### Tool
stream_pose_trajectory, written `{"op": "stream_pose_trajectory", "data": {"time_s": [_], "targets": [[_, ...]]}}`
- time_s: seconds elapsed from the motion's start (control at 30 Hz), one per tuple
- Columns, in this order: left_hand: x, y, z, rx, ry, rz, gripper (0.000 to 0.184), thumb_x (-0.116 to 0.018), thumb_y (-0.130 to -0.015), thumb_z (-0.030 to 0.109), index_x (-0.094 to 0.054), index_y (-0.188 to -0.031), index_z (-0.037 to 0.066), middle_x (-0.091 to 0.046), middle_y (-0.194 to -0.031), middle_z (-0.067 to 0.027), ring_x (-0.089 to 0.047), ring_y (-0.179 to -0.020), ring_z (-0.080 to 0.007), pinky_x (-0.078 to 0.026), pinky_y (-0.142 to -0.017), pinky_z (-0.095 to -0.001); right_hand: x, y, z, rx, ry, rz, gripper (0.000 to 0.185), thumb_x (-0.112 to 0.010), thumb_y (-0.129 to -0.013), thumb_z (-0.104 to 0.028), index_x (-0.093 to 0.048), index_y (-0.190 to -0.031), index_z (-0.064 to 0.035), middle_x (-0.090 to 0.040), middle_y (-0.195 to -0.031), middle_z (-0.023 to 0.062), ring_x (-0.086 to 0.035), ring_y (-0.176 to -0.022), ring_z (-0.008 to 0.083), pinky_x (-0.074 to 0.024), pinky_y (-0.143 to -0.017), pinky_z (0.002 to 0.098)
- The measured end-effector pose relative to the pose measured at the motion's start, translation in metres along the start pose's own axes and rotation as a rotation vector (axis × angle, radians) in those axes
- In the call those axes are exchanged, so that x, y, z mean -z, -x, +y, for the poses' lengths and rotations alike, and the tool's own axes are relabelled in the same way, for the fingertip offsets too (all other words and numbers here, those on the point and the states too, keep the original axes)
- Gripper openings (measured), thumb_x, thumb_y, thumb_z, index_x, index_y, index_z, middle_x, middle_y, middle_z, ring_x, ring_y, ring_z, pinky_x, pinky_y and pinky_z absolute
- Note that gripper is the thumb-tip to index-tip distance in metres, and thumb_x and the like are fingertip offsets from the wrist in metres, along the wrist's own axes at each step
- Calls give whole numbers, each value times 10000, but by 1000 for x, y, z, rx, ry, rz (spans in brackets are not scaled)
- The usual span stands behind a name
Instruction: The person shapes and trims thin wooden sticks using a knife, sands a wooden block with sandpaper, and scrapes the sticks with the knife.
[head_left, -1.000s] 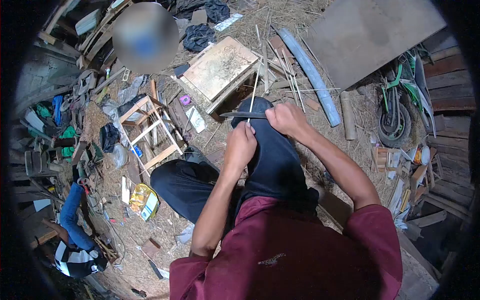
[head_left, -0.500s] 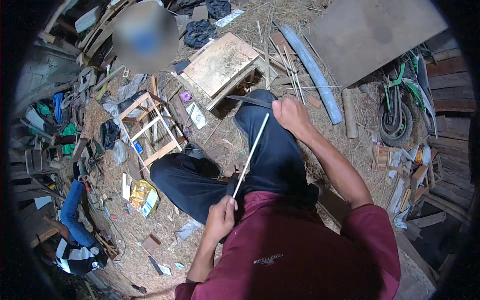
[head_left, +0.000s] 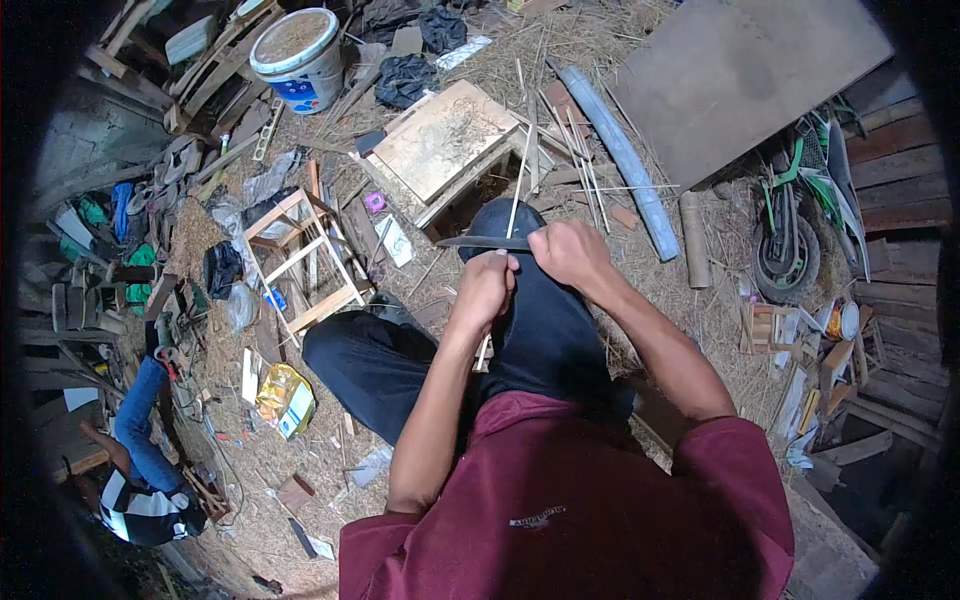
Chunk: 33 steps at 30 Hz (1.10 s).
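Observation:
My right hand (head_left: 571,253) is closed around the handle of a knife (head_left: 482,242), whose long dark blade points left above my bent knee (head_left: 505,217). Just below the blade, my left hand (head_left: 486,287) pinches a thin pale wooden stick (head_left: 517,196). From my left fingers the stick runs forward past my knee, and the blade crosses it close to the fingertips. I cannot tell whether the edge touches the wood. Beyond my knee stands a wooden box (head_left: 441,143) with shavings on its top.
A wooden frame (head_left: 303,262) stands to the left, with a white bucket (head_left: 297,62) behind. A bluish pole (head_left: 622,160), thin sticks (head_left: 586,160) and a large board (head_left: 745,75) lie right of the box, near a motorbike (head_left: 795,235). Another person (head_left: 150,505) is at lower left.
My left hand has moved forward from my lap to beside the knife, carrying the stick forward so it now lies across the blade. My right hand and the knife have come slightly back.

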<state>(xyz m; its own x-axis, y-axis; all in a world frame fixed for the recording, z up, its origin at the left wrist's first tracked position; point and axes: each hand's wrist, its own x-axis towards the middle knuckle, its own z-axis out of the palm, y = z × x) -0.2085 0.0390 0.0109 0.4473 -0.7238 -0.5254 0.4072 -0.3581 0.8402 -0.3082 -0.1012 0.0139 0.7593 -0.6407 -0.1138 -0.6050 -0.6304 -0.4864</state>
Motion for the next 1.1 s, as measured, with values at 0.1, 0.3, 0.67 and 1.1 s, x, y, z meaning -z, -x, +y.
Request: {"op": "stream_pose_trajectory", "data": {"time_s": [0.1, 0.3, 0.67, 1.1], "targets": [[-3, -14, -17, -130, -206, 54, 355, -415, -1020, 297, -546, -784, 68, -447, -556, 25, -392, -442, -85, -278, -414, -263, -6, -3, 8, -1, 29, -13, 428, -462, -850, -335, -694, -730, 4, -626, -735, 289, -637, -704, 473, -517, -690, 541], [5, 30, -24, 58, -65, -32, 403, -381, -1034, 307, -542, -762, 57, -439, -524, 15, -413, -440, -102, -336, -444, -275, -14, -12, 23, -84, 23, 73, 476, -427, -867, -336, -681, -721, 40, -627, -730, 296, -639, -707, 474, -518, -686, 542], [55, 115, -45, 203, 106, -174, 366, -448, -1011, 367, -462, -752, 109, -364, -544, 33, -301, -418, -81, -227, -384, -241, -15, -14, 33, -177, 6, 29, 514, -433, -887, -377, -684, -772, 57, -623, -780, 328, -633, -777, 498, -509, -744, 552], [82, 154, -37, 290, 343, -193, 354, -449, -1021, 308, -467, -744, 88, -333, -536, 47, -285, -410, -57, -202, -362, -219, -9, -18, 36, -364, -132, 150, 549, -362, -910, -370, -665, -826, 80, -618, -829, 344, -614, -854, 516, -483, -814, 546]]}}
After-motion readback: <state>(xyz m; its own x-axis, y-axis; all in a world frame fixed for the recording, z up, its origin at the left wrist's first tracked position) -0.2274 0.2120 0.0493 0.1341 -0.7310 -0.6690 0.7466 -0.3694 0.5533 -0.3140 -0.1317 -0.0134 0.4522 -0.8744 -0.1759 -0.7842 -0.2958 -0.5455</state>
